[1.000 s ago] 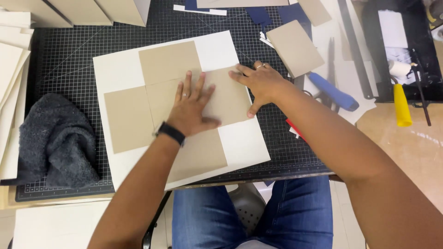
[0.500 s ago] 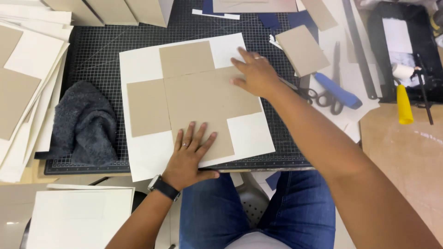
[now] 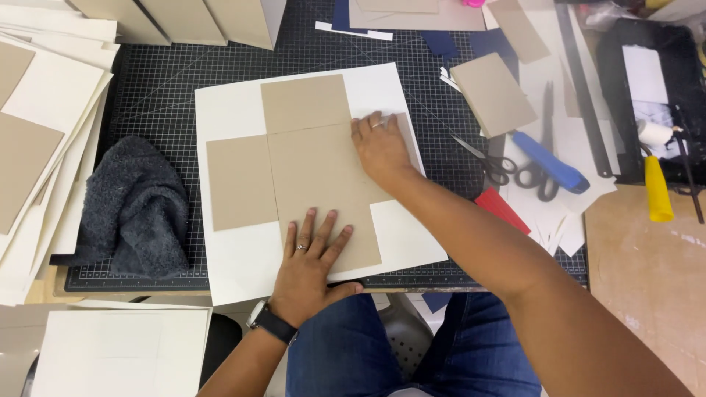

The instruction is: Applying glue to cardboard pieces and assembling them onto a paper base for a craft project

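While hands press cardboard, scissors lie beside.

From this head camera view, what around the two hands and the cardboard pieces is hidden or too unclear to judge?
- Head view: the right hand covers most of the right cardboard panel, so its outline is unclear.
- The left hand hides part of the lower panel.
- Whether the panels are stuck to the white sheet cannot be told.
- The scissors tips lie partly under a loose card.
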